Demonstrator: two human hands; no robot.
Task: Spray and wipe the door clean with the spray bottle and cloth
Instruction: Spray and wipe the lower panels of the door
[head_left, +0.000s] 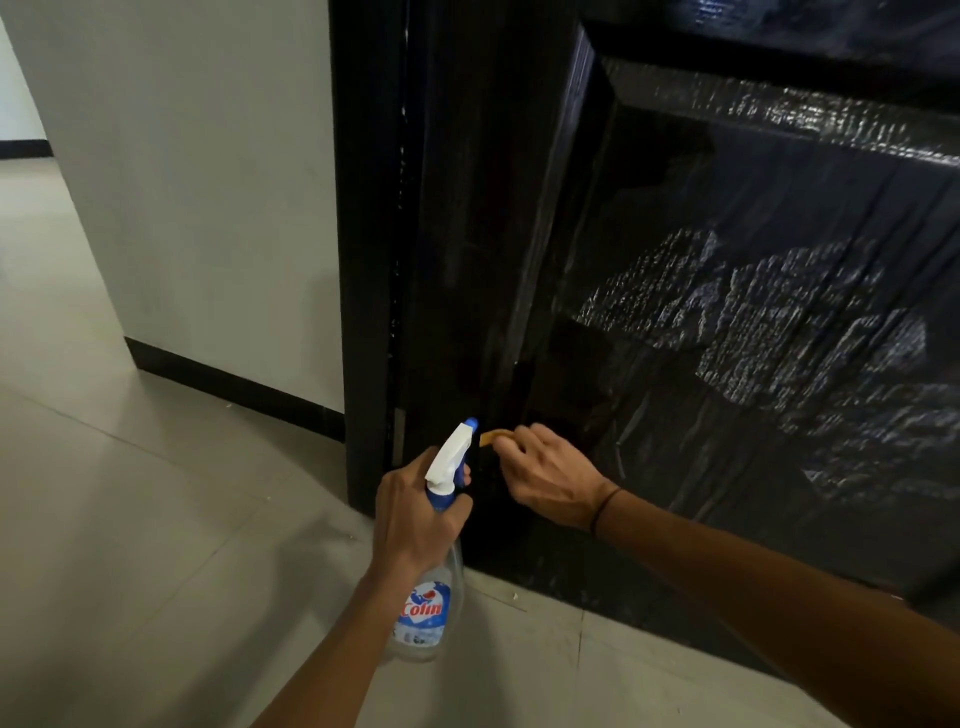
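Crouching low at the hinge side of a dark door (727, 312), the person works near its bottom corner with both hands. The left hand (415, 514) grips the neck of the spray bottle (434, 566), fingers curled round it just under the white trigger head, nozzle tipped up toward the door's edge; whether a finger is actually squeezing the trigger I cannot tell. The bottle looks almost drained — the clear body shows little liquid. The right hand (545, 473) has its fingers bunched together, pinching the cloth (491, 437), of which only a small yellow-orange corner sticks out past the fingertips, held right against the lower stile of the door.

As for progress, the recessed panel to the right carries broad patchy, glistening streaks that read as wet spray or wiped film, so much of that panel has probably been treated already. The narrow upright strip beside the frame (363, 260) looks duller and drier, and this low corner seems to be the part in hand now. Left to do, by my judgement: finish wiping this bottom edge and the strip above it, and dry off the streaks on the panel. The pale tiled floor (156, 519) lies below, with a few small specks near the threshold.
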